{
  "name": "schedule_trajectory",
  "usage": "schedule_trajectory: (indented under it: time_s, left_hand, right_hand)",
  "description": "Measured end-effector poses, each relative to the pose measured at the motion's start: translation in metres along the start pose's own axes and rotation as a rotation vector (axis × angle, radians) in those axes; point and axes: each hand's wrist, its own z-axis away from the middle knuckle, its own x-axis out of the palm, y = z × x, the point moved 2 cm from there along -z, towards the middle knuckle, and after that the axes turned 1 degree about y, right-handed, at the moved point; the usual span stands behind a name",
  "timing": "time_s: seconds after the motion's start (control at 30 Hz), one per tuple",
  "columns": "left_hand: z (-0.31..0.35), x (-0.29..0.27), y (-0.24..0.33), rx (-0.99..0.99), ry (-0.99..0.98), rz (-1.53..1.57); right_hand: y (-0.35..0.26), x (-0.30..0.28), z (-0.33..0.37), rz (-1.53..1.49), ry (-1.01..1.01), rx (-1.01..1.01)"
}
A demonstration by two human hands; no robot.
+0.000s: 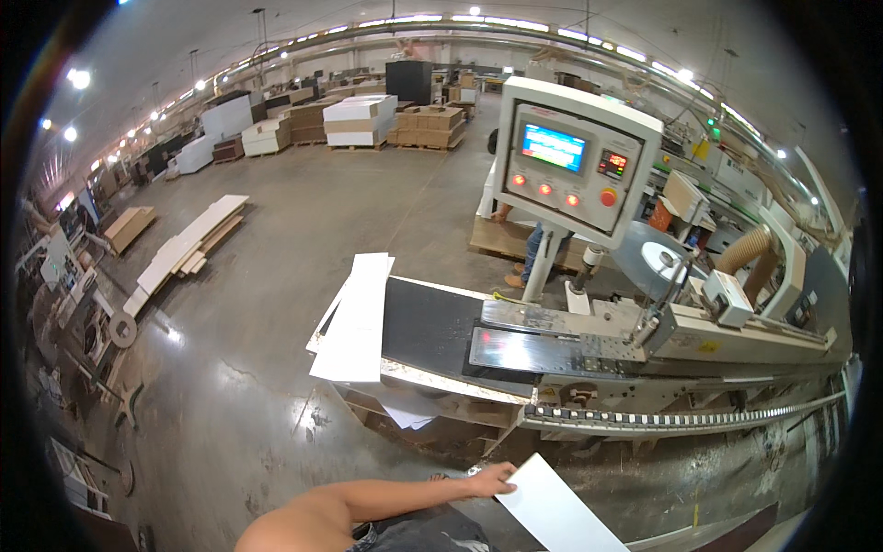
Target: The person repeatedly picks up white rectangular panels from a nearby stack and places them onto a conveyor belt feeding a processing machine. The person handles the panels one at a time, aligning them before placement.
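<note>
While flat white panels (pixel 357 317) are already laid on the black-topped machine table (pixel 428 322), another rectangular white panel (pixel 559 508), apart from it, is pinched in the fingers of the left hand (pixel 492 479), seemingly not yet placed, the right hand's fingers being unseen.

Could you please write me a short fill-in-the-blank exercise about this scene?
1. The left hand holds a panel whose colour is ____.
2. Below the screen on the control box is a row of ____ lit round buttons.
3. In the picture, white boards lie at the ____ end of the black tabletop.

Missing words: white; three; left.
</note>
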Motion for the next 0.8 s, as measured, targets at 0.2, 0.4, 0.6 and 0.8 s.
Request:
schedule_trajectory:
  time_s: [0.2,0.4,0.6,0.8]
  left_hand:
    - [0.057,-0.175,0.011,0.022,0.404,-0.096]
    - [0.119,-0.288,0.032,0.058,0.586,0.400]
    - [0.097,-0.338,0.025,-0.035,0.675,0.463]
    - [0.031,-0.350,0.039,-0.059,0.644,0.344]
  right_hand:
    - [0.009,0.068,0.002,-0.103,-0.109,-0.024]
    - [0.037,0.279,0.027,0.247,-0.320,-0.024]
    - [0.053,0.373,0.013,0.301,-0.376,-0.067]
    - [0.050,0.411,-0.022,0.322,-0.269,-0.101]
